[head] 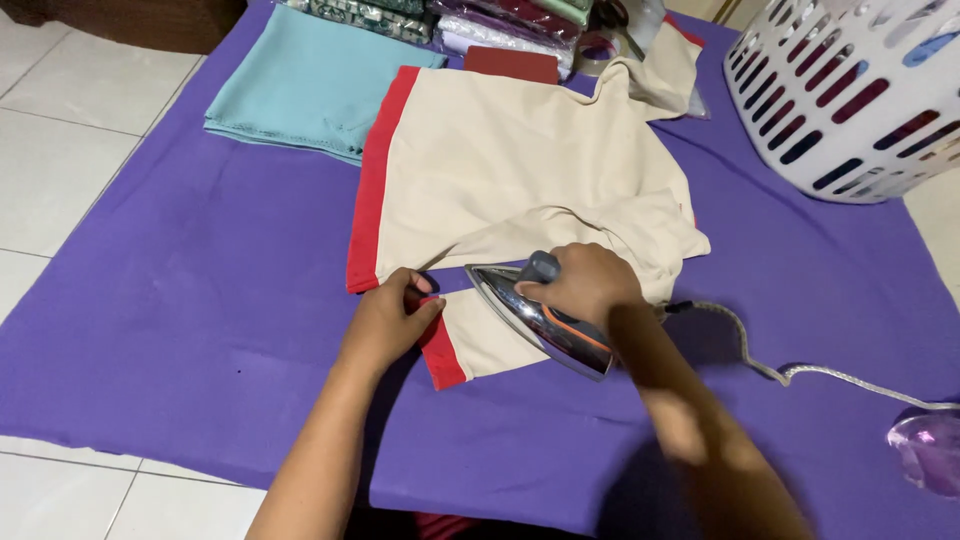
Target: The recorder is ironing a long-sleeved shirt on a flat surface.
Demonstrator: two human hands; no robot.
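Ironing shirt sleeve (480, 335); laundry basket (850, 100) nearby.
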